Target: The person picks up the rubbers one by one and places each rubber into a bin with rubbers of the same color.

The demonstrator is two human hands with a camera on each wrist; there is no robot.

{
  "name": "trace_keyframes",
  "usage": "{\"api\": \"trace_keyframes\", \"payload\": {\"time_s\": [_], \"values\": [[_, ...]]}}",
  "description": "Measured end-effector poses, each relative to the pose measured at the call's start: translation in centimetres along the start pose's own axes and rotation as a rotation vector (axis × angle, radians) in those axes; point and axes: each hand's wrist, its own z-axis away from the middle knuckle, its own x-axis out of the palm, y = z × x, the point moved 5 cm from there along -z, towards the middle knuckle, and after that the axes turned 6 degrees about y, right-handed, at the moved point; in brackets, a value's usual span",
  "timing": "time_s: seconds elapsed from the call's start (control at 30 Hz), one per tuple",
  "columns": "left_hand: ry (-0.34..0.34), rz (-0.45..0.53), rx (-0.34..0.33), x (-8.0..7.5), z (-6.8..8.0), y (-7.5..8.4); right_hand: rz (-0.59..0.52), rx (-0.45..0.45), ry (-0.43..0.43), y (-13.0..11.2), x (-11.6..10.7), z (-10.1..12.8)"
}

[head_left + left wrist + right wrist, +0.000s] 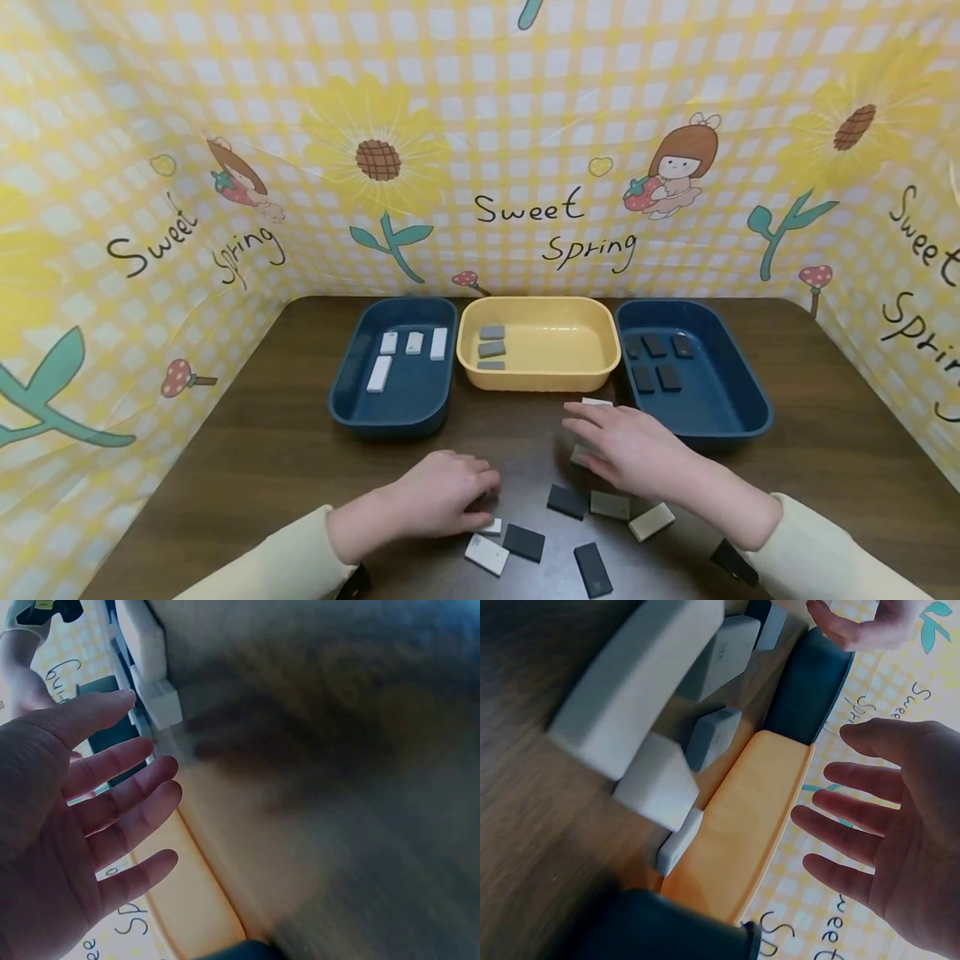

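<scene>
In the head view my left hand is over the table beside a small white block and a larger white block. The left wrist view shows its fingers loosely extended, with the thumb overlapping the edge of white pieces. My right hand reaches over the table in front of the yellow tray. Its fingers are apart and hold nothing in the right wrist view. A white block and a grey block show partly from behind this hand.
Black blocks, a grey block and a cream block lie near the front. White blocks are in the left blue tray, grey ones in the yellow tray, dark ones in the right blue tray. A patterned cloth stands behind.
</scene>
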Motion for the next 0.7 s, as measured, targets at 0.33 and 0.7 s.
{"api": "trace_keyframes", "payload": {"time_s": [0.33,0.7], "values": [[-0.037,0.054,-0.021,0.7,-0.5,0.3,-0.022,0.077,0.034,1.0,-0.4,2.1],[-0.083,0.131,0.017,1.1,-0.7,0.6,-0.017,0.088,0.065,1.4,-0.6,2.8]]}}
